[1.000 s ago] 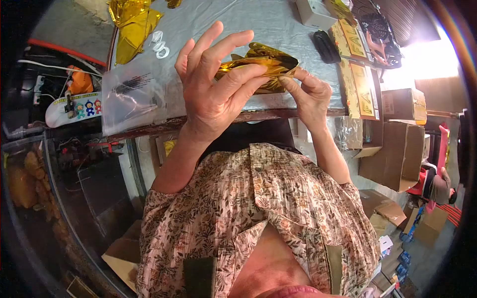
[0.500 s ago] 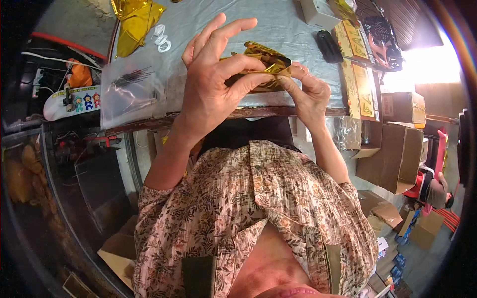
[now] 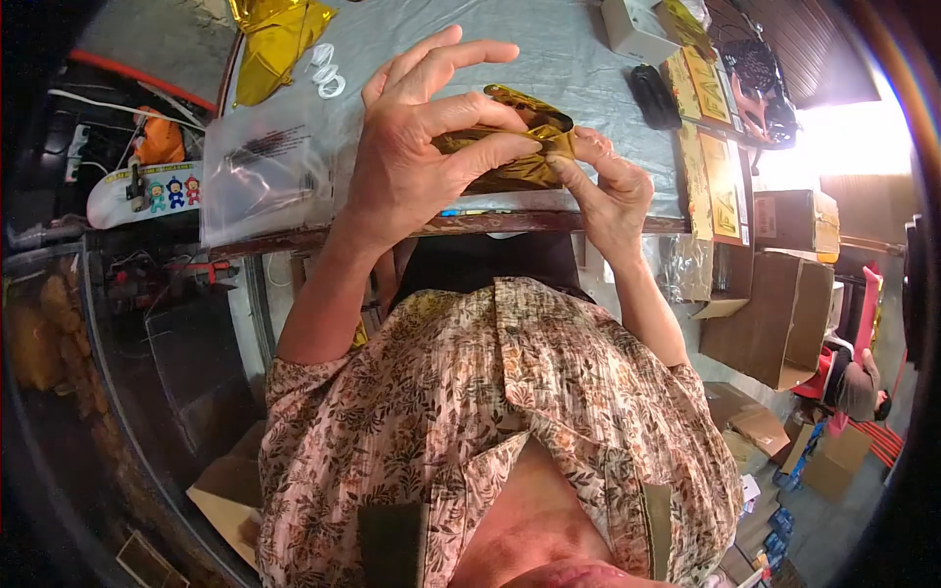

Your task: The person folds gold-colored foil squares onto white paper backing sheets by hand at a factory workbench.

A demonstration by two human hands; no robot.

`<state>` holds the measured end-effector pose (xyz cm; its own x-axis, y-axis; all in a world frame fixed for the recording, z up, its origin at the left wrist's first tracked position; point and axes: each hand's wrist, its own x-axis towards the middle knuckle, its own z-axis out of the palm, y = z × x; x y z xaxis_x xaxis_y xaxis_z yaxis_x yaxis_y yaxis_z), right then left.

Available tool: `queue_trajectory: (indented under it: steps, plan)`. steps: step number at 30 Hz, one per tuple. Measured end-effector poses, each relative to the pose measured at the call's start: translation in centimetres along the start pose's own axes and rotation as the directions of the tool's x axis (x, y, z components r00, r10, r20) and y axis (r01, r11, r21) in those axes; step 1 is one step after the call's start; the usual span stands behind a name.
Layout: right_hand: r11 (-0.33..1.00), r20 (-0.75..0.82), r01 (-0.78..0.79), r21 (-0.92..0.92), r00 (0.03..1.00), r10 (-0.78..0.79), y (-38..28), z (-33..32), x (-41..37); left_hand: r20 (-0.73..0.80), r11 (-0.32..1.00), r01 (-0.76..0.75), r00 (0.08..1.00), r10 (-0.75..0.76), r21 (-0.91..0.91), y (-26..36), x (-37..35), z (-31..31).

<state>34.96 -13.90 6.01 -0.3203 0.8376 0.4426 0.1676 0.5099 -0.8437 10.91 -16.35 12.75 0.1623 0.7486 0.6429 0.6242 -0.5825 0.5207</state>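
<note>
Past the flowery shirt (image 3: 431,392), the left hand (image 3: 407,147) and the right hand (image 3: 613,191) both pinch the shiny gold foil (image 3: 520,176) with thumb and fingers, over the table (image 3: 549,49) near its front edge, with a clear bag (image 3: 260,191) to the left and, farther off, white loops (image 3: 328,76) and a crumpled gold sheet (image 3: 279,47).

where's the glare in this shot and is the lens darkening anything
Head view: blown-out glow at upper right, a rainbow streak beside it; same head view: white glints on the clear plastic bag, sheen on the held gold foil; head view again: dark, curved borders at both sides, looking like a fisheye lens.
</note>
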Motion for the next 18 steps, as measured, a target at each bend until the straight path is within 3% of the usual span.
queue_trajectory:
  steps: [4,6,10,12,18]
  plan:
    - [0.999,0.010,0.006,0.032,1.000,-0.006,0.2,0.0,-0.1,0.072,0.998,-0.054,0.996,0.052,0.027,0.0,0.2,-0.7]
    - [0.999,0.011,-0.014,0.041,1.000,0.013,0.0,0.1,-0.2,0.206,0.958,0.130,0.976,-0.078,-0.255,0.3,0.4,-0.9]
    - [0.999,0.026,-0.021,0.042,0.999,0.020,0.1,0.0,-0.4,0.209,0.952,0.093,0.977,-0.032,-0.292,-0.6,0.2,-0.9]
    - [0.998,0.001,-0.031,0.061,1.000,0.031,-0.2,0.3,-0.2,0.183,0.969,-0.023,0.981,0.070,-0.247,-1.0,0.2,-0.9]
    - [0.993,-0.022,-0.052,0.110,0.998,0.054,-0.3,0.6,-0.3,0.136,0.937,0.100,0.989,-0.057,-0.336,-0.8,0.7,-0.5]
